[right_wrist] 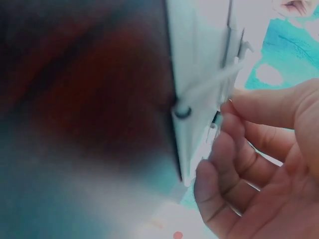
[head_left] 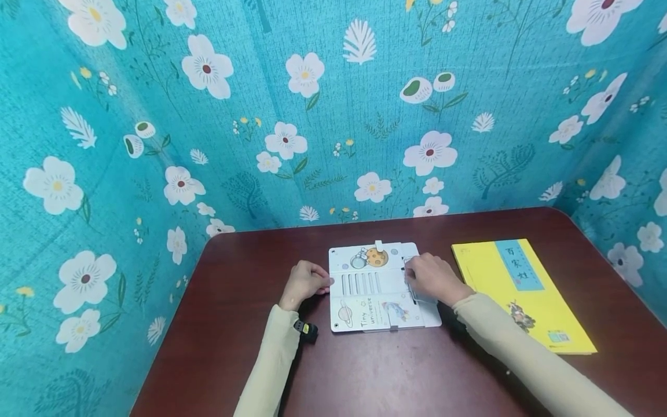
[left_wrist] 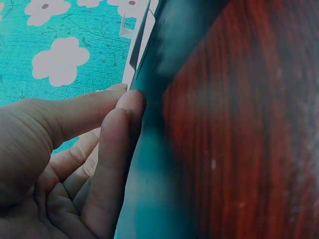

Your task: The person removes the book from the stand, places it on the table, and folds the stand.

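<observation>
A white folding book stand (head_left: 341,289) with slots, a cartoon planet and the words "Tiny universe" lies on the dark table. My left hand (head_left: 306,282) pinches its left edge between thumb and fingers; the left wrist view shows these fingertips meeting at the thin white edge. On the opposite side, my right hand (head_left: 433,278) grips part of the stand near its right end with thumb and index finger. In the right wrist view the other fingers of this hand (right_wrist: 259,164) are curled beside the panel. The exact part it pinches is partly hidden by the fingers.
A yellow book (head_left: 484,278) with a blue title panel lies right of the stand, beside the right forearm. The reddish-brown table (head_left: 359,376) meets a blue floral curtain (head_left: 333,116) at the back and sides. A black band with a small device (head_left: 307,331) is on the left wrist.
</observation>
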`<action>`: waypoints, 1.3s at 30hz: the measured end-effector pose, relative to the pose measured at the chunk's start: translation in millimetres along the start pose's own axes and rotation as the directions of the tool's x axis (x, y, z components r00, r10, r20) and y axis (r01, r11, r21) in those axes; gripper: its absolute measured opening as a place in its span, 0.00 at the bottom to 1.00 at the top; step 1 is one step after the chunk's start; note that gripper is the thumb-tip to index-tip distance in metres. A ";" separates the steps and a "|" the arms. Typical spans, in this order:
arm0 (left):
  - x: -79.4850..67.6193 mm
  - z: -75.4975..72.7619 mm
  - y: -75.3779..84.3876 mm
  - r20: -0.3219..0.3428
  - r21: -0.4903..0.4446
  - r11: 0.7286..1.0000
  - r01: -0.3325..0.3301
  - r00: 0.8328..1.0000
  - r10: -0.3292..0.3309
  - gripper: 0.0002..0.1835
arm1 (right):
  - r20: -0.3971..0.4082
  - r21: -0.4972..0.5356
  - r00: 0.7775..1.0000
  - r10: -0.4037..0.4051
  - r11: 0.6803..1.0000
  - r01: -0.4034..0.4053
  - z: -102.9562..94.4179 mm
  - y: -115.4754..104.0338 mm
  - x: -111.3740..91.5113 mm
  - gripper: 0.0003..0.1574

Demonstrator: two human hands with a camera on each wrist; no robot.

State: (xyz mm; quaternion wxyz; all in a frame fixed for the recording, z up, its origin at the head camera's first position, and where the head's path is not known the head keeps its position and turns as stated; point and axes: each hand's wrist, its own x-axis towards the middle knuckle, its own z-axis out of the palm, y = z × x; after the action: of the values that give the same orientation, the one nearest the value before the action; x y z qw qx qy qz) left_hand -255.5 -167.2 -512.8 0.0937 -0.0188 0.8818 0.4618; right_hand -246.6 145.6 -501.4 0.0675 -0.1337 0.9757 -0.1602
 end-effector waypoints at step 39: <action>-9.2 5.7 18.2 0.045 0.137 0.978 -0.156 0.987 0.151 0.18 | -0.088 0.026 0.993 -0.073 0.997 0.076 9.2 -9.5 -94.3 0.08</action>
State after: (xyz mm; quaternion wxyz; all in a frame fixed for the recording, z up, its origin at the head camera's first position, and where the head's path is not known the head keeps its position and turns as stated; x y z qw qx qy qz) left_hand -247.7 -152.7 -499.6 0.0739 0.0639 0.9092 0.4048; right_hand -152.7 160.9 -498.5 0.0208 -0.1619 0.9696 -0.1826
